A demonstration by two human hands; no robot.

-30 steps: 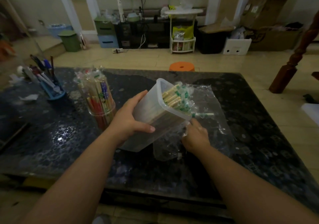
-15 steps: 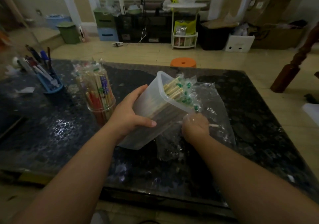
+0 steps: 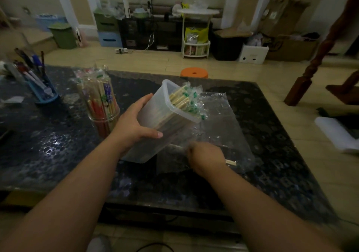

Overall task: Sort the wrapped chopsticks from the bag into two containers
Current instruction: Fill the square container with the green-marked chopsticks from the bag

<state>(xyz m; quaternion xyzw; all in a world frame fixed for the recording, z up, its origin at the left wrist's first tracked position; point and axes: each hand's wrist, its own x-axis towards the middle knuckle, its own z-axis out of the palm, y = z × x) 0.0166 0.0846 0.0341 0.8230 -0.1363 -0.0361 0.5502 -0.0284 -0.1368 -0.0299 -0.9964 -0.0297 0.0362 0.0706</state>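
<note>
My left hand grips a translucent rectangular container, tilted with its mouth up and to the right. Green-marked wrapped chopsticks stick out of its mouth. A round clear jar left of it holds several chopsticks in red and blue wrappers. The clear plastic bag lies flat on the dark table under and right of the container. My right hand is blurred over the bag's near edge, fingers curled round a wrapped chopstick whose pale end pokes out to the right.
A blue holder with pens stands at the table's far left. An orange stool sits behind the far edge. A wooden post rises at the right. Boxes, a white shelf and bins line the far wall.
My right hand has drawn back toward me along the bag, pulling a chopstick with it. The container in my left hand has tipped a little more upright.
</note>
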